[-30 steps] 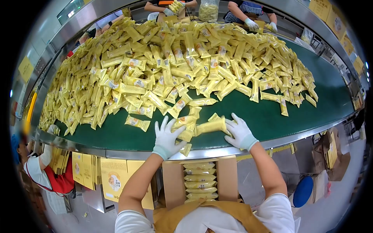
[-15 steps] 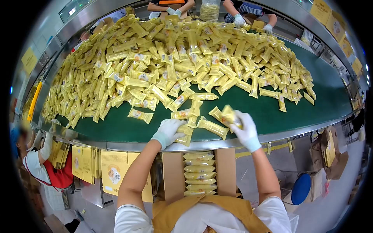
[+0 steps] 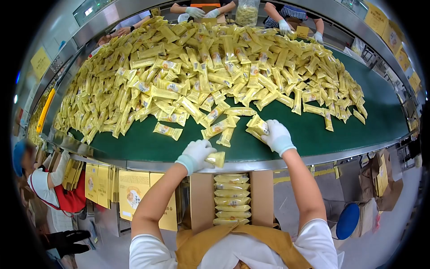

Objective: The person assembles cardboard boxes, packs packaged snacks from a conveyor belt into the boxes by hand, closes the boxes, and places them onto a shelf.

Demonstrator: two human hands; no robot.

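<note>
Green belting (image 3: 380,119) is covered across much of its surface by a heap of yellow packets (image 3: 192,74). Near the metal edge (image 3: 242,166), a single packet (image 3: 216,159) is held in the gloved left hand (image 3: 195,154), its fingers curled. By the right hand (image 3: 276,136), a packet bundle (image 3: 258,126) is gripped narrowly, probably two pieces, though they overlap. Between the forearms, more packets (image 3: 231,193) are lined up inside an open carton (image 3: 202,201).

Single view, worn on your head: faces forward and down over your forearms; open carton (image 3: 260,197) close below, green bench (image 3: 286,143) mid-frame, co-workers' gloved hands (image 3: 285,27) farther off at top. Wide, round-edged field.
</note>
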